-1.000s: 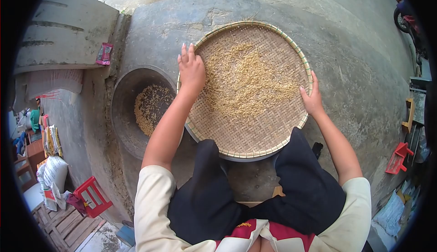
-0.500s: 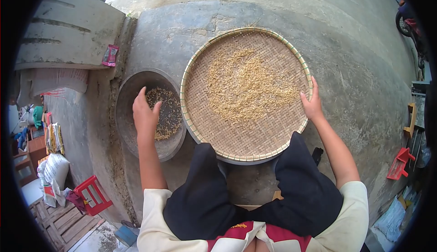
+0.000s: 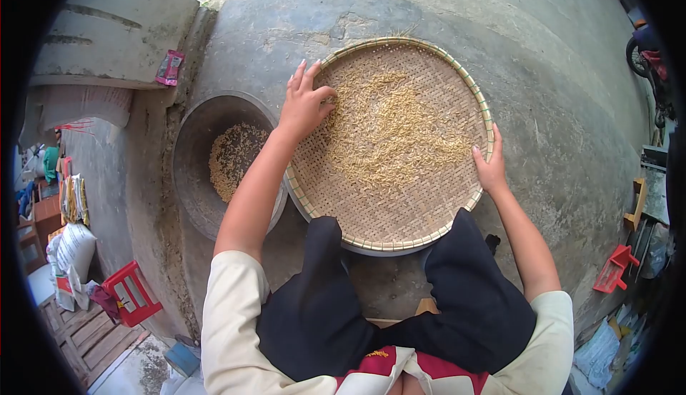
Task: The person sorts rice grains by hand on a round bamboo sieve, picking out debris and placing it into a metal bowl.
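Observation:
A round woven bamboo winnowing tray (image 3: 371, 216) lies level in front of my knees. Unhusked grain, like paddy rice (image 3: 400, 131), is spread over its middle and upper left. My right hand (image 3: 491, 165) grips the right rim, thumb on the inner side and the other fingers outside. Over the upper left rim is my left hand (image 3: 306, 106), its thumb and index finger pinched together by the grain and the other fingers stretched away. Whatever is in that pinch is too small to make out. Left of the tray stands a dark round basin (image 3: 187, 159) with some grain at its bottom, partly behind my left forearm.
A concrete block (image 3: 121, 23) with a pink packet (image 3: 170, 68) on it stands at upper left. Red plastic stools (image 3: 132, 293) and white sacks (image 3: 73, 252) are at lower left. Another red plastic item (image 3: 616, 269) lies at right, on the concrete floor (image 3: 557, 145).
My left hand has moved from above the basin up and right to the tray's upper left, its thumb and index finger coming together. My right hand stays on the rim.

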Available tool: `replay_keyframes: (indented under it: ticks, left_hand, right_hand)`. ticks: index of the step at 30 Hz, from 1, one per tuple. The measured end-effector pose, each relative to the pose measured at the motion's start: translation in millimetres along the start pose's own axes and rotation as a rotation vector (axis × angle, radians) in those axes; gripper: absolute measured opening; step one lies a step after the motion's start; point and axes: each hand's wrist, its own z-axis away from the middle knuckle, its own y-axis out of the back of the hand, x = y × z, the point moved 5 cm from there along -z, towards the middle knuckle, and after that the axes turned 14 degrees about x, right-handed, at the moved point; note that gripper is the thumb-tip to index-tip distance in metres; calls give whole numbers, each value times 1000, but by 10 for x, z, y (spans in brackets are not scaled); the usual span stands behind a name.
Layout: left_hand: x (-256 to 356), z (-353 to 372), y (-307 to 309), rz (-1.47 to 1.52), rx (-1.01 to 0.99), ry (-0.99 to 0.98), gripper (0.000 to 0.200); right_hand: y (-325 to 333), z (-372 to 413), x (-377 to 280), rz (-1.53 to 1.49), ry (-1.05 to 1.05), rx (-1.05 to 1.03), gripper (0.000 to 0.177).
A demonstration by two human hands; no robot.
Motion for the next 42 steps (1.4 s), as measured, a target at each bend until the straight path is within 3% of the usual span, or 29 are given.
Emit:
replay_keyframes:
  ticks: [9,11,15,17,18,20,21,23,28,34,42]
  left_hand:
    - [-11,10,-17,45,35,17,11]
    - [-87,43,78,250,118,79,10]
    - [-190,225,374,336,156,110,10]
    - [-371,414,602,405,147,553,11]
    - [-446,529,682,403,159,566,11]
    - [-710,830,982,57,405,621,11]
    - [-761,958,1099,-77,528,554,13]
    - [-792,1062,1106,-209,540,560,16]
    - [-411,550,621,16,291,233,18]
    - [-186,114,26,61,17,-4,19]
    - [-173,22,-58,55,-75,-38,17]
  right_hand:
    - [15,9,-33,9,-17,-4,70]
    - [22,3,-57,15,-10,-2,70]
    - [32,13,-144,-1,0,1,70]
    - [22,18,-142,5,25,0,70]
    - [25,9,-137,13,44,12,70]
    - [15,3,-122,26,62,6,70]
    - [16,-2,-110,39,64,12,70]
    - [12,-4,-131,4,41,-5,70]
    - [2,0,-106,-15,42,-6,71]
    - [5,7,-172,88,81,10,70]
    - [-18,5,-64,-20,17,-18,70]
